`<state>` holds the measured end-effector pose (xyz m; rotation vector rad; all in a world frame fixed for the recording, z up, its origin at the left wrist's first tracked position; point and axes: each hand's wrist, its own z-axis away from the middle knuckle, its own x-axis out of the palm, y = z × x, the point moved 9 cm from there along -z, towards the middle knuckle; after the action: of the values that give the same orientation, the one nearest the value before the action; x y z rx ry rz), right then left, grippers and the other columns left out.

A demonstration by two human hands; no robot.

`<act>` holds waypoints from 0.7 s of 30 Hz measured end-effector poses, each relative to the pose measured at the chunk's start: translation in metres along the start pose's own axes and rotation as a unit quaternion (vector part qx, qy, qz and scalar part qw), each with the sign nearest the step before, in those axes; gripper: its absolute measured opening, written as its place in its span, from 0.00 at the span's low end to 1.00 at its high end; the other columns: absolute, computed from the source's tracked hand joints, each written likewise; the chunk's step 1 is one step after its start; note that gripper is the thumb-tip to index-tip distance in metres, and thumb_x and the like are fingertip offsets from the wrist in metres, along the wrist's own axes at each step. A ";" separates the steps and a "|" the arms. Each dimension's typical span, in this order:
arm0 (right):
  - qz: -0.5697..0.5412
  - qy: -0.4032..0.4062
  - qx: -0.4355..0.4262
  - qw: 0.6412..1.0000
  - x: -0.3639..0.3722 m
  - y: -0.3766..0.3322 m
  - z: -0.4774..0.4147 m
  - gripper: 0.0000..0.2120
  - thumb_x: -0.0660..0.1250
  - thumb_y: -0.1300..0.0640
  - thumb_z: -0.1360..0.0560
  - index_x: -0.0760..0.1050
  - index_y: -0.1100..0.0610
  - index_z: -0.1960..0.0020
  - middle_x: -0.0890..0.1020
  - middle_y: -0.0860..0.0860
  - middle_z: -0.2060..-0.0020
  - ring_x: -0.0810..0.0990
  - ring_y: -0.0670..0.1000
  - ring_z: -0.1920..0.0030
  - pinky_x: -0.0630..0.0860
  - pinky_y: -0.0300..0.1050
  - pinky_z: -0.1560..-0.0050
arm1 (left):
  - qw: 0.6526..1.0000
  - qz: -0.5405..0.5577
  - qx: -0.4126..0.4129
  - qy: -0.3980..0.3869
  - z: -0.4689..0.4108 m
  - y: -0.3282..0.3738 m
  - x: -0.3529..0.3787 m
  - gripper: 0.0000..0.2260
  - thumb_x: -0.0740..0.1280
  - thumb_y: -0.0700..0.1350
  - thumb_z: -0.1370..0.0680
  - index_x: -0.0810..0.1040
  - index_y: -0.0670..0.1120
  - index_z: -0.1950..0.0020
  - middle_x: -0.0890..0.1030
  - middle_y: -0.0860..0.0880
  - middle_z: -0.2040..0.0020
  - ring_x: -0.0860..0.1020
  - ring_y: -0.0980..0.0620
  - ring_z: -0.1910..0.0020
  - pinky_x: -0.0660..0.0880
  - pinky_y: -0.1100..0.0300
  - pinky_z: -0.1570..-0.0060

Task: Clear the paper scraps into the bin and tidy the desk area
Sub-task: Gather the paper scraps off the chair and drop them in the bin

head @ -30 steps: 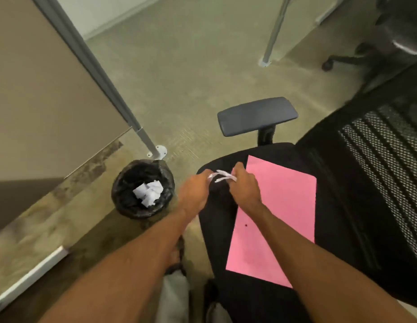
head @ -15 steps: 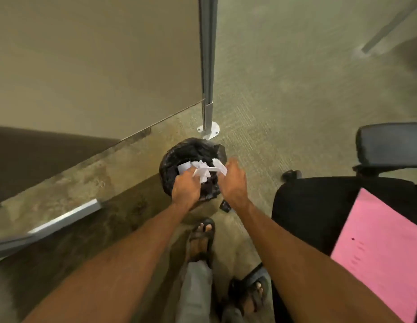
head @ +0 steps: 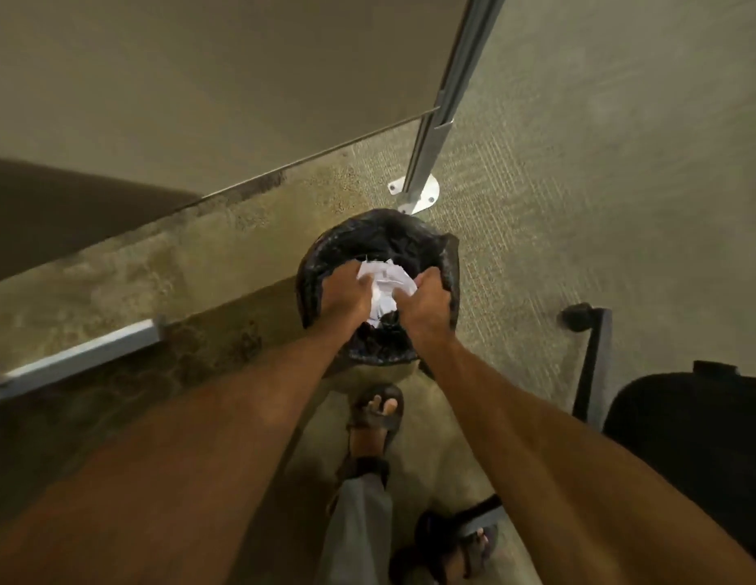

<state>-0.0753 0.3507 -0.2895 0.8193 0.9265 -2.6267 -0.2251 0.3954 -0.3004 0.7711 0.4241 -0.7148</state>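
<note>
A small round bin lined with a black bag stands on the carpet just in front of my feet. Both hands hover over its mouth. My left hand and my right hand are close together with white paper scraps bunched between their fingers. More white paper shows lower down between the hands, and I cannot tell whether that part is held or lies inside the bin. The hands hide much of the bin's inside.
A beige partition panel with a metal post and floor plate stands right behind the bin. A black office chair seat and its caster leg are at the right. My sandalled feet stand below the bin. A metal rail runs at the left.
I turned left from the chair with the pink sheet towards the bin. Both hands carried the scraps over and have dropped lower, now right above the bin's mouth.
</note>
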 end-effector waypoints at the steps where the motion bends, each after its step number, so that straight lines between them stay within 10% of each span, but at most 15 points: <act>1: -0.004 -0.004 -0.002 1.000 0.004 0.000 -0.004 0.19 0.69 0.58 0.26 0.67 0.61 0.40 0.78 0.60 0.43 0.77 0.60 0.42 0.75 0.52 0.43 | 1.000 -0.005 0.002 0.001 -0.005 0.000 0.001 0.16 0.61 0.45 0.19 0.72 0.40 0.34 0.74 0.39 0.34 0.71 0.40 0.34 0.68 0.51 0.34; 21: 0.165 -0.001 -0.158 0.974 -0.028 -0.022 0.035 0.18 0.59 0.52 0.20 0.66 0.60 0.34 0.71 0.56 0.35 0.70 0.56 0.35 0.71 0.54 0.37 | 0.981 -0.140 0.133 -0.026 0.053 0.036 0.003 0.20 0.61 0.47 0.19 0.64 0.45 0.28 0.71 0.43 0.30 0.70 0.42 0.32 0.70 0.47 0.34</act>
<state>-0.0762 0.3468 -0.2401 0.8068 1.0667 -2.1283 -0.1929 0.3728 -0.2505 0.9516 0.3976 -1.0682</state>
